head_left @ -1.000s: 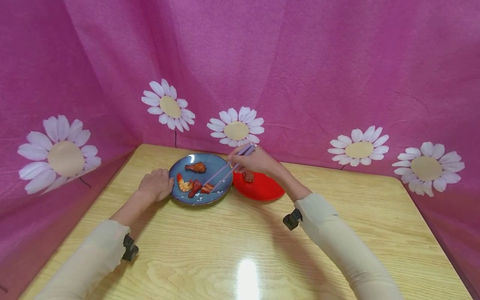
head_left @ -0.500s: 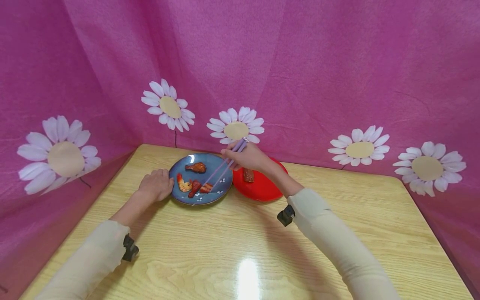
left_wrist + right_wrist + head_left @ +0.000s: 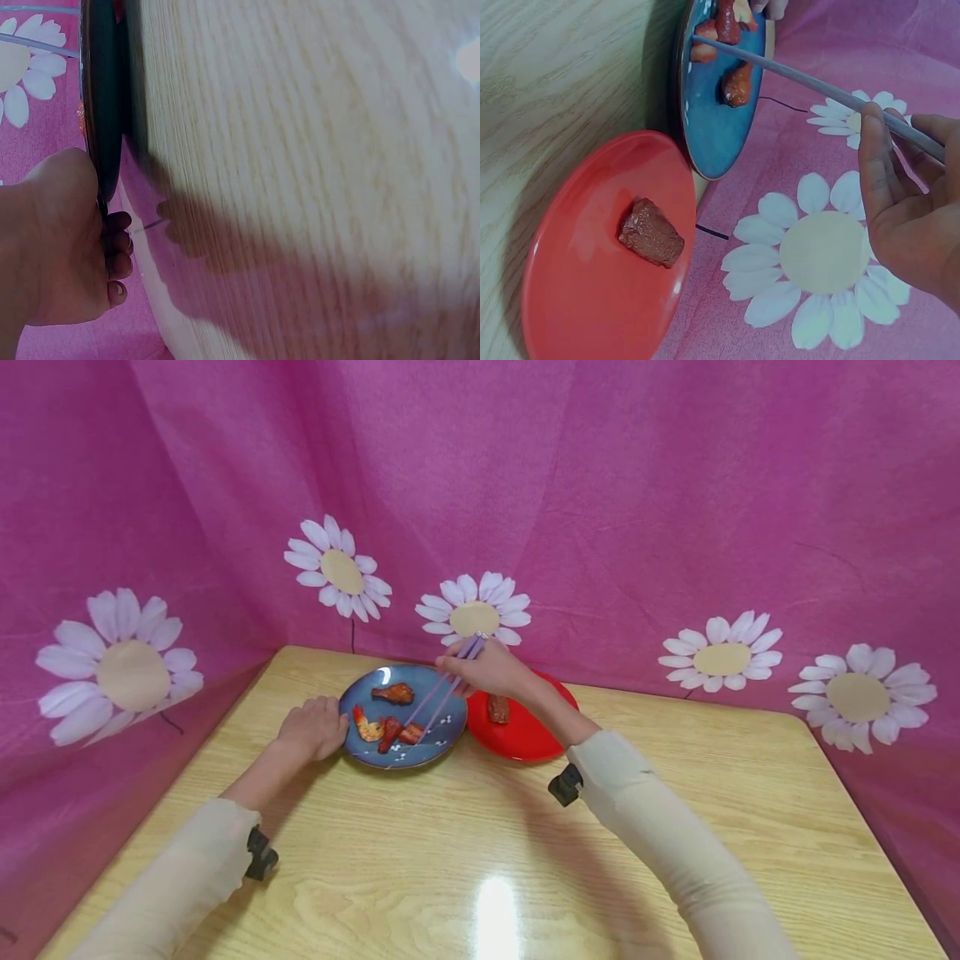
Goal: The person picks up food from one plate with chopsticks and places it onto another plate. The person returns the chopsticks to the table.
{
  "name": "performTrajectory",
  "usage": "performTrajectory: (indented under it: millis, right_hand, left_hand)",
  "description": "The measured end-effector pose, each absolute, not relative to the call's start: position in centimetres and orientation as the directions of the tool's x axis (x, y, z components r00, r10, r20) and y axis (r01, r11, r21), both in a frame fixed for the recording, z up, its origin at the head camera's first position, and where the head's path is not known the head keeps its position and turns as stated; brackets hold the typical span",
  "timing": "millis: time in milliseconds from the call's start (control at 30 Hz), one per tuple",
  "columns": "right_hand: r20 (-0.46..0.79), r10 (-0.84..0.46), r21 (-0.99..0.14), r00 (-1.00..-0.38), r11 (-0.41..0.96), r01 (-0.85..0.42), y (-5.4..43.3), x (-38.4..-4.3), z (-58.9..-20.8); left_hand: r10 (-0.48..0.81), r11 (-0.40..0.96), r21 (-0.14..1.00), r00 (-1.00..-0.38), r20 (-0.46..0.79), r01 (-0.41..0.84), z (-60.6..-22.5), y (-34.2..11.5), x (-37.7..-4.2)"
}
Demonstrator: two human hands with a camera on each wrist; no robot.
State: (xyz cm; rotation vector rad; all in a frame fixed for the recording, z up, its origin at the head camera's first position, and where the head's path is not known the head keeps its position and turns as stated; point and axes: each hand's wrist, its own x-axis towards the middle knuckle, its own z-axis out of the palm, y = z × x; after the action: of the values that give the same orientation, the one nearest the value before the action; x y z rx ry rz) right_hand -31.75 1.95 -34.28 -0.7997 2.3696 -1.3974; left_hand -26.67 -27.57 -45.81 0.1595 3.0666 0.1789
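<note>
My left hand [image 3: 315,727] grips the left rim of the blue plate [image 3: 375,755]; in the left wrist view its fingers curl at the edge. My right hand [image 3: 495,670] holds a pair of purple chopsticks [image 3: 795,75], angled down to the left. Their tips are at a striped piece of pork [image 3: 412,732] on the blue plate. Left of it lies a red drumstick [image 3: 387,735], close against it, then a shrimp [image 3: 367,727]. A browned drumstick [image 3: 393,694] lies farther back on that plate.
Right beside the blue plate stands a red plate [image 3: 525,737], partly under my right forearm, bearing a brown chunk of meat [image 3: 652,234]. Both plates sit near the back of the wooden table [image 3: 405,852]. A pink curtain [image 3: 600,510] with white daisies hangs behind and at the sides.
My right hand has moved left with the chopsticks, and the striped pork has slid slightly left toward the red drumstick. My left hand has stayed at the plate's rim.
</note>
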Motion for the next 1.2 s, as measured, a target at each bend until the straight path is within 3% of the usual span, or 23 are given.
performTrajectory:
  millis: [400, 667, 1200]
  right_hand:
    - [-0.021, -0.573, -0.844, -0.819, 0.45, -0.293, 0.3, -32.6, -33.6]
    - [-0.009, -0.618, -0.796, -0.786, 0.481, -0.369, -0.8, -32.6, -33.3]
    - [0.114, -0.416, -0.9, -0.902, 0.341, -0.27, 1.5, -33.1, -35.5]
  left_hand:
    - [0.108, 0.988, 0.114, -0.993, -0.041, 0.103, -45.8, -27.6, -26.8]
    - [0.103, 0.987, 0.128, -0.993, -0.053, 0.096, -45.9, -27.6, -26.8]
    - [0.09, 0.986, 0.145, -0.994, -0.06, 0.081, -45.9, -27.6, -26.7]
